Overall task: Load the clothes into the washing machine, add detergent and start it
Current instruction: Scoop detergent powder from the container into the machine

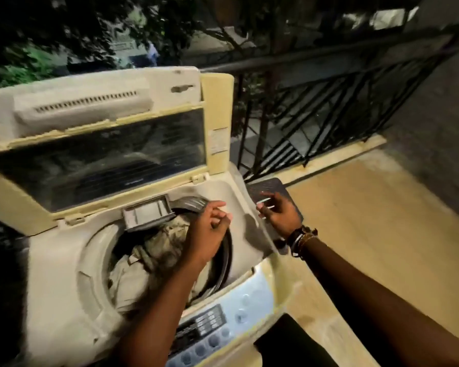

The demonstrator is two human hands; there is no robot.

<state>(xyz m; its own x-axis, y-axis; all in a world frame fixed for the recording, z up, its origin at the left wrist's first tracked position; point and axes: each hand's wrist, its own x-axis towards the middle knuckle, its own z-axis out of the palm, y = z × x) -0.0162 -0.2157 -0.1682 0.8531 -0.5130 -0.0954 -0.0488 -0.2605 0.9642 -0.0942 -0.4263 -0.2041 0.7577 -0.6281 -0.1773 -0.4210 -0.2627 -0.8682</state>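
Observation:
A cream top-loading washing machine stands with its lid raised. Camouflage and beige clothes lie in the drum. A grey detergent drawer sticks out over the drum's back rim. My left hand hovers above the right side of the drum, fingers curled in with nothing visible in them. My right hand, with wrist bands, is over the machine's right edge, fingers spread and holding nothing. The control panel with its buttons runs along the front edge, under my left forearm.
A dark perforated object sits just beyond my right hand, beside the machine. A black metal railing runs behind and to the right. Tan balcony floor lies on the right, bounded by a grey wall.

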